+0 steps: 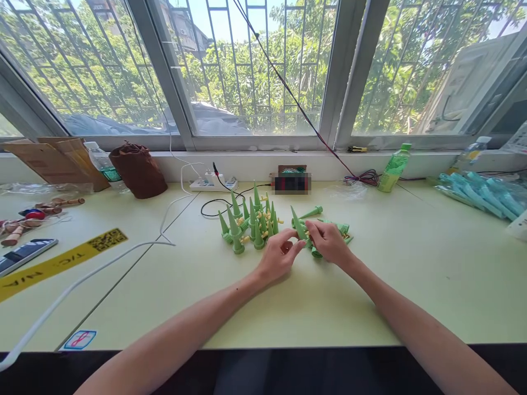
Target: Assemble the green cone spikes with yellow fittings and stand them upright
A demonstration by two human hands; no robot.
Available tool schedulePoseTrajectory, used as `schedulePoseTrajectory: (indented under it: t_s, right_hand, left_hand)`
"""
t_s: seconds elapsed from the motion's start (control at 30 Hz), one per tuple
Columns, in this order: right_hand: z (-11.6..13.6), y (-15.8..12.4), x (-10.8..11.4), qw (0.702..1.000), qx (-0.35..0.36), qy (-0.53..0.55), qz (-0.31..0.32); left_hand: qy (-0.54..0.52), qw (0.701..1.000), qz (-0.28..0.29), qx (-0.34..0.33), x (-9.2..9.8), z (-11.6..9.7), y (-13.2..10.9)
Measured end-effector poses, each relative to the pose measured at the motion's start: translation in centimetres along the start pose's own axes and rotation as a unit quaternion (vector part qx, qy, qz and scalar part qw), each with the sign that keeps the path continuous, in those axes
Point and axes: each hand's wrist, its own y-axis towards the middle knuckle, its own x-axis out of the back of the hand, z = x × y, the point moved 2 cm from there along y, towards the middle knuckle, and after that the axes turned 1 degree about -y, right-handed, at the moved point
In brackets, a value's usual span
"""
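A green plant watering spike [298, 224] points upward and leans left between my two hands. My left hand [280, 255] has its thumb and fingers closed around the lower end of this spike. Against the spike's right side, my right hand [327, 240] is closed in a pinch; whatever lies between its fingertips is hidden. To the left, a cluster of green spikes [235, 230], many with small yellow valves, stands mostly upright on the table. More green spikes [310, 213] lie loosely around and behind my right hand, partly covered by it.
A power strip [206, 184], a black cable and a small display box [291, 182] are at the back. A green bottle [394, 167] and blue packets [480, 195] are to the right. A brown pouch [139, 171], white cable [111, 262] and phone [27, 256] are left.
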Motion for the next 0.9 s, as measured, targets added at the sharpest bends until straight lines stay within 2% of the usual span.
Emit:
schedulePoseTrajectory:
  t_s: [0.33,0.9]
  right_hand:
    - [0.23,0.11,0.35,0.999,0.007,-0.039,-0.019]
    - [0.15,0.04,-0.15,1.000,-0.002,-0.012,-0.023]
  left_hand:
    - [0.091,0.990,-0.033,-0.102,-0.11,-0.36,-0.04]
    - [0.133,0.982,-0.075,-0.109,0.04,0.17,-0.08]
